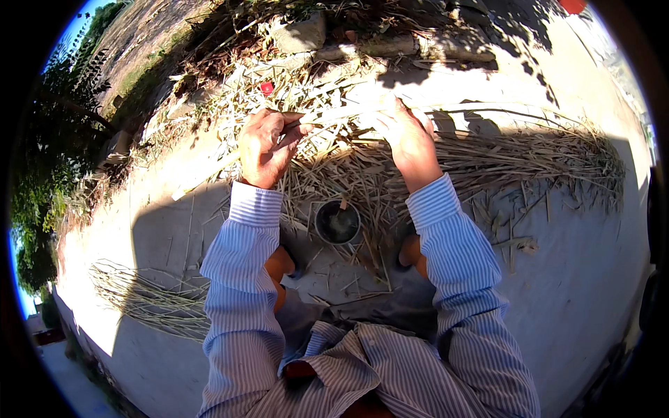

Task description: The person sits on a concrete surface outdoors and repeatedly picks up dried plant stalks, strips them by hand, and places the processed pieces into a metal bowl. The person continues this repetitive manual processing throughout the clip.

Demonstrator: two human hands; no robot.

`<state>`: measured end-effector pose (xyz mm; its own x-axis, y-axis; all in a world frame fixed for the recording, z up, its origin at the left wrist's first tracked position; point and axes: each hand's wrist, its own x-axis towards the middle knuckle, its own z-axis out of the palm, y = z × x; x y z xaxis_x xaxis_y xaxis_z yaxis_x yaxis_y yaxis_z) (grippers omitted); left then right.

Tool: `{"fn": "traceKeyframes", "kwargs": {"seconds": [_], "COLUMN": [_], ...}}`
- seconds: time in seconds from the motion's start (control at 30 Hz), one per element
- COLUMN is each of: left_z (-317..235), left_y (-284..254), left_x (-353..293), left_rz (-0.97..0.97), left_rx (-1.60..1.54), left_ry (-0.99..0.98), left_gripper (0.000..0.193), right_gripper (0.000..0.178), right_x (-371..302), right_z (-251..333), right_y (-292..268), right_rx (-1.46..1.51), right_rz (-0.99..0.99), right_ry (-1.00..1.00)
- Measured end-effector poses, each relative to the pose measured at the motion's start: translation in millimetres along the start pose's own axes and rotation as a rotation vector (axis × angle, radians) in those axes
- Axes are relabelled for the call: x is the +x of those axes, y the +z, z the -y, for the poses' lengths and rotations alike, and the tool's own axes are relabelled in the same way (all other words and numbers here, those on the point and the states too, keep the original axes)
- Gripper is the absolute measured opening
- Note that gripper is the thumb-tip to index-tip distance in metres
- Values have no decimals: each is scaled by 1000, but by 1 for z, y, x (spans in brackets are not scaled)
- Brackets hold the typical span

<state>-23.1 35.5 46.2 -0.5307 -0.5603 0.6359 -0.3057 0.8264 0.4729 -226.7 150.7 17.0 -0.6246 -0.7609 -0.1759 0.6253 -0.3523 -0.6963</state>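
Observation:
One long pale plant stalk (341,113) stretches across in front of me, from the sunlit ground at the left to the far end of the pile at the right. My left hand (263,148) has its fingers closed around the stalk; a dark gap or object between the fingers is too small to make out. Farther right, my right hand (412,145) grips the same stalk, its fingertips washed out by sunlight. Beneath the hands lie dry leaf strips and peelings (327,160). A small round dark bucket (337,223) with a light piece in it stands between my feet.
A large heap of dry stalks (529,159) extends to the right. Thinner stalks (157,299) lie bundled at the lower left. Beyond the litter are a stone block (300,33) and a low stone edge (390,47). A small red scrap (266,88) lies among the leaves.

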Motion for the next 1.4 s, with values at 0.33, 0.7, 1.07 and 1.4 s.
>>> {"fn": "traceKeyframes", "kwargs": {"seconds": [0.33,0.7,1.07,1.4], "left_z": [-6,12,26,17], "left_y": [-7,-67,-54,-34], "left_x": [4,23,3,0], "left_rz": [33,-215,250,373], "left_rx": [474,489,439,205], "left_ry": [358,-72,51,89], "left_gripper": [24,19,25,27], "right_gripper": [26,33,33,29], "right_x": [32,25,51,22], "right_z": [-23,-18,15,22], "right_y": [3,8,-15,-43], "right_rx": [-78,-312,-161,-191], "right_rz": [-163,-150,-254,65], "right_ry": [141,280,17,45]}}
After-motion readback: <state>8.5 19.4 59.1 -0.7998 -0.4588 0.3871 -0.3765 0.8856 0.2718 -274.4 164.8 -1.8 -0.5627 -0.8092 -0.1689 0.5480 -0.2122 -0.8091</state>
